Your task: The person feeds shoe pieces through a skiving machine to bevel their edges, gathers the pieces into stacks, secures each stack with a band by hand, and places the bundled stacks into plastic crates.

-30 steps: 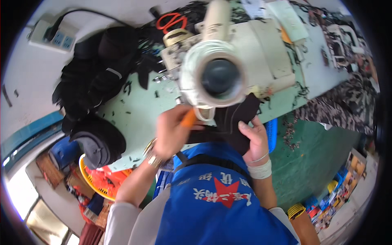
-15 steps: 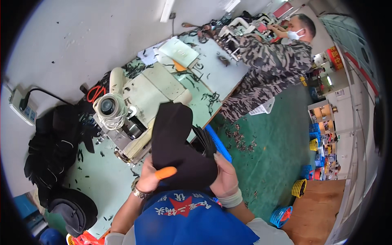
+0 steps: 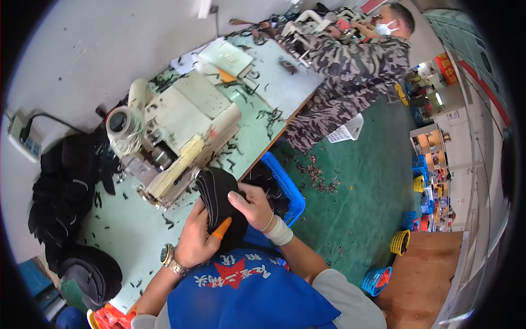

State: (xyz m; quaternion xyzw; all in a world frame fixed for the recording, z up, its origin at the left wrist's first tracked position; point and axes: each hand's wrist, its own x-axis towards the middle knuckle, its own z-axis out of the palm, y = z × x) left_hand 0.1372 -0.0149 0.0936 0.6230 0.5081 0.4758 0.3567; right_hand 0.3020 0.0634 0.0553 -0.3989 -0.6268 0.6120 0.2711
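Black fabric stack (image 3: pixel 213 192) held before a lettered blue apron (image 3: pixel 246 307)
White characters (image 3: pixel 204 281) and a red star (image 3: pixel 229 273) mark the apron; the curved layers show pale lines; left hand (image 3: pixel 197 241) and right hand (image 3: pixel 254 207) grasp them by the table (image 3: pixel 129 222), near the sewing machine (image 3: pixel 189 104).

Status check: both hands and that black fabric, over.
Left hand, right hand: both gripping black fabric. Fabric curved, layered edges showing. Sewing machine beyond; nothing visibly blocking the hands.
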